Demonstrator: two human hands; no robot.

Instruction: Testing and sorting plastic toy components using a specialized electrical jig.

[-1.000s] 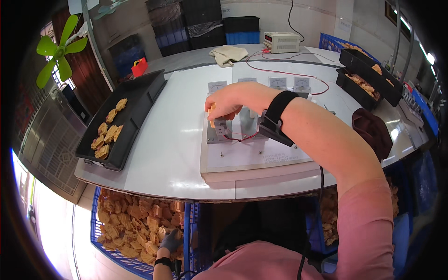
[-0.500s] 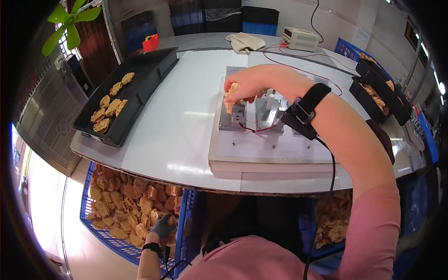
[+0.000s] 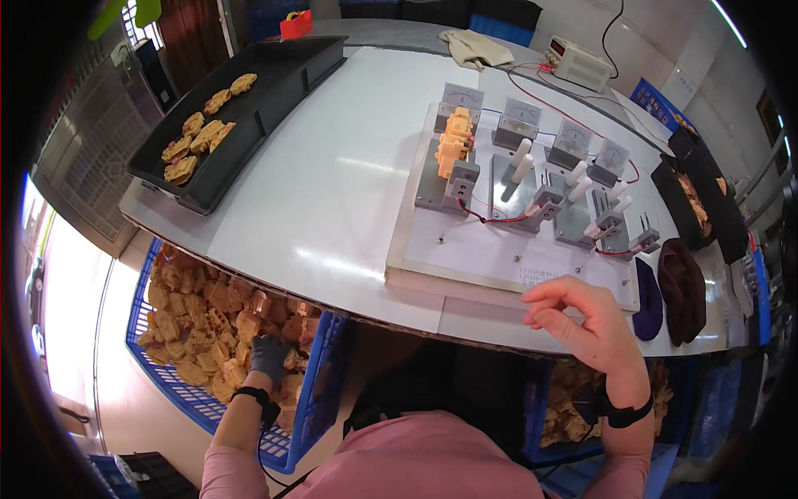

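Inside a blue plastic crate (image 3: 326,374) below the table at the left, my left hand (image 3: 270,356), in a dark grey glove, reaches among many tan plastic parts (image 3: 193,320); its fingers cannot be made out. My bare right hand (image 3: 586,320) hovers over the table's front edge with nothing in it, its fingers apart. Beyond it stands a white test board (image 3: 474,266) with several metal fixtures, white posts and small analog meters (image 3: 517,121). One tan plastic part (image 3: 455,145) sits upright on the leftmost fixture, with neither hand touching it.
A black tray (image 3: 241,158) holding several tan parts lies at the table's left. Dark cloth items (image 3: 682,291) lie right of the board. A power supply (image 3: 579,65) and a beige cloth (image 3: 476,48) are at the back. Black bins (image 3: 686,195) stand at right; another parts crate is below.
My right hand has let go of the tan part on the left fixture and drawn back to the table's front edge. My left hand has shifted slightly up and left in the crate.
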